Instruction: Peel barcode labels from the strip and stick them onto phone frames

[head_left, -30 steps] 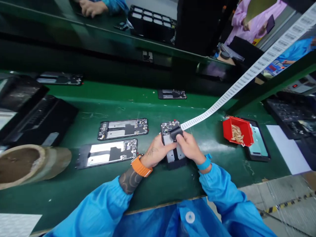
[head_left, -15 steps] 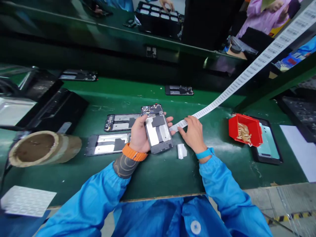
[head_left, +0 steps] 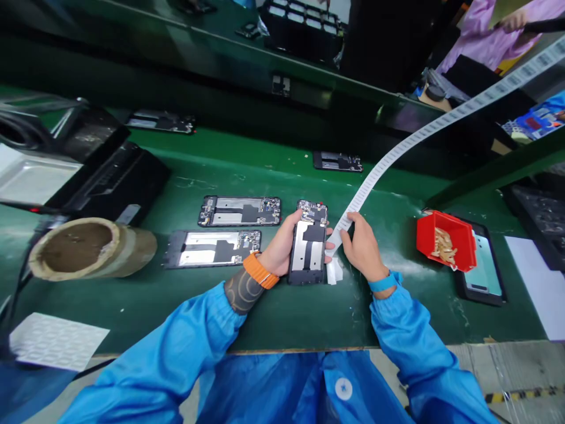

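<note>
Slack had come into the long white strip of printed labels [head_left: 376,172], bowing it where it had run straighter, which probably left it easier to handle. Beside it, the curled left hand [head_left: 278,250] gripped a black-and-silver opened phone body [head_left: 302,250] over the green bench [head_left: 318,321]. The half-curled right hand [head_left: 365,250] touched the strip; whether it pinched was unclear.

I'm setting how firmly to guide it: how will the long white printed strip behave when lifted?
Probably floppy: the strip bends in a smooth curve beyond the right hand. Likely light for its size, as it looks thin. It may sway, since a long stretch seems to span clear of the bench.
</note>
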`<state>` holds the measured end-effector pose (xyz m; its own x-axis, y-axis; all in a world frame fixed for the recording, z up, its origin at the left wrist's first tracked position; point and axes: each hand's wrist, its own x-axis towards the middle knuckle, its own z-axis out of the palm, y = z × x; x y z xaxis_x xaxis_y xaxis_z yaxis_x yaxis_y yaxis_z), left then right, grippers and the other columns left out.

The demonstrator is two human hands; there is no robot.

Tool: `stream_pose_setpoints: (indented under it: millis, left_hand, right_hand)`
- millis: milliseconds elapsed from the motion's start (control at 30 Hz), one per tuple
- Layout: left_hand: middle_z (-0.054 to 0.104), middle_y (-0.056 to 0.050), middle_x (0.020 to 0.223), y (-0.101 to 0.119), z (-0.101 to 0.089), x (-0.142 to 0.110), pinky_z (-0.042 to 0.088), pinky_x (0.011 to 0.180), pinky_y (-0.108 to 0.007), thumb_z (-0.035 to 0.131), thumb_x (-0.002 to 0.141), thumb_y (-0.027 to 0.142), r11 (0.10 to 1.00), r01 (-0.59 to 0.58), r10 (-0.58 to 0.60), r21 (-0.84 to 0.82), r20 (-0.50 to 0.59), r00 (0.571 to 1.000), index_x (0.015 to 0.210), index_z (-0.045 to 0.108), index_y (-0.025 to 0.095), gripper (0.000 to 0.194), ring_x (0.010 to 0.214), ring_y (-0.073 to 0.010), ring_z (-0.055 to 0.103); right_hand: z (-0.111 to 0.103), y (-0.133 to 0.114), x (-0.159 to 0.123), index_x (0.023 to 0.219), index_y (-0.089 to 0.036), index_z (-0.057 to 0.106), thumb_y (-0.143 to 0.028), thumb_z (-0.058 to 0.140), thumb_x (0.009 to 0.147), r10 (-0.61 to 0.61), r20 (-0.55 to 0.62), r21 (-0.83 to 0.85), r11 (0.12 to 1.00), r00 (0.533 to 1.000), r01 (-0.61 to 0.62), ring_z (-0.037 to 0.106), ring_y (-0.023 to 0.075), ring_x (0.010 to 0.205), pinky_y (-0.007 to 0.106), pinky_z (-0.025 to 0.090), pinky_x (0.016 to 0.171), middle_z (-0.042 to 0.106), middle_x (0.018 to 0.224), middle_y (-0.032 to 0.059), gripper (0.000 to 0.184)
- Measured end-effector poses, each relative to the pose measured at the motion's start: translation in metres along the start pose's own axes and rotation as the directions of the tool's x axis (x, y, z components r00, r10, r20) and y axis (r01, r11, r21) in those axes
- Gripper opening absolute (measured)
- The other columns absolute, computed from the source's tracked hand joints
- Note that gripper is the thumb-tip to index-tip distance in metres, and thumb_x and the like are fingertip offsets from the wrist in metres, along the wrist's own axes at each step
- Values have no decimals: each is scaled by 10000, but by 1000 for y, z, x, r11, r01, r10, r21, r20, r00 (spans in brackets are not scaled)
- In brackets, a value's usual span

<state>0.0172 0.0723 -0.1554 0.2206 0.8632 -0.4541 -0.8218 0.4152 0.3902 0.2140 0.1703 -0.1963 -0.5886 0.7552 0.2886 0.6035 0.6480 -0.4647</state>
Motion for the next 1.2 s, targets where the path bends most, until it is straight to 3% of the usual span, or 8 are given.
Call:
stream_pose_setpoints:
  millis: [167, 433, 633, 867, 1000, 1100, 1167, 1200]
  left_hand:
    - [754, -187, 1067, 2, -2, 1, 616, 802, -507, 390, 965, 671, 1000, -21, 21, -4, -3, 1000, 1256, 643, 112, 679, 847, -303, 762]
    - [732, -242, 1131, 3, -3, 2, 603, 833, -521, 268, 932, 791, 995, -74, 78, -62, 61, 995, 1225, 650, 60, 875, 907, -331, 752]
    - [729, -239, 1144, 3, -3, 2, 604, 813, -517, 214, 935, 802, 993, -99, 101, -57, 20, 995, 1234, 655, 63, 911, 940, -345, 748]
    - [722, -236, 1181, 6, 4, 1, 596, 868, -478, 250, 953, 783, 993, -112, 109, -42, -55, 992, 1289, 638, 60, 887, 994, -321, 740]
    - [728, -207, 1177, 12, 10, -3, 572, 938, -431, 304, 995, 706, 989, -144, 139, -43, -97, 985, 1259, 649, 78, 764, 1058, -281, 718]
    - [756, -144, 994, 12, 5, -1, 588, 819, -386, 331, 997, 690, 984, -168, 163, -63, -80, 983, 1126, 685, 120, 683, 911, -253, 729]
    - [687, -73, 725, 7, -6, 4, 544, 618, -318, 394, 988, 665, 974, -207, 206, -89, -15, 978, 963, 684, 151, 591, 639, -194, 661]
    - [602, -32, 608, 3, -12, 6, 480, 526, -280, 425, 993, 613, 967, -232, 236, -106, 21, 972, 900, 667, 164, 519, 511, -152, 570]
  right_hand:
    - [1, 5, -1, 1101, -187, 613, -261, 518, 958, -69, 32, 21, 997, 997, 69, 460, 334, 1420, 579, 379, 1160, 587, 1432, 169, 187]
    - [-3, 4, 3, 879, -221, 657, -219, 559, 901, 1, -96, 12, 1000, 995, 0, 573, 289, 1069, 486, 484, 956, 663, 1082, 114, 101]
    - [-5, 0, 5, 912, -223, 637, -177, 531, 896, -53, -58, -21, 998, 997, 51, 608, 268, 915, 423, 500, 854, 689, 901, 83, 117]
    - [-1, -4, 3, 848, -232, 593, -131, 462, 911, -93, -4, 24, 995, 996, 93, 658, 275, 1081, 467, 512, 986, 734, 1026, 112, 177]
    - [-4, -5, 5, 838, -236, 570, -175, 503, 901, -80, 31, 108, 991, 996, 76, 618, 292, 1234, 512, 483, 1067, 733, 1148, 136, 111]
    - [-13, -13, 6, 805, -241, 551, -236, 565, 884, 35, -75, 227, 974, 997, -17, 644, 283, 1165, 501, 511, 1019, 725, 1166, 125, 81]
    - [-19, -25, 3, 806, -237, 558, -289, 621, 870, 172, -109, 402, 908, 979, -114, 690, 237, 918, 427, 570, 850, 736, 967, 87, 103]
    - [-22, -33, 1, 813, -234, 563, -317, 653, 861, 231, -54, 518, 838, 972, -170, 675, 204, 769, 376, 576, 736, 713, 830, 49, 131]
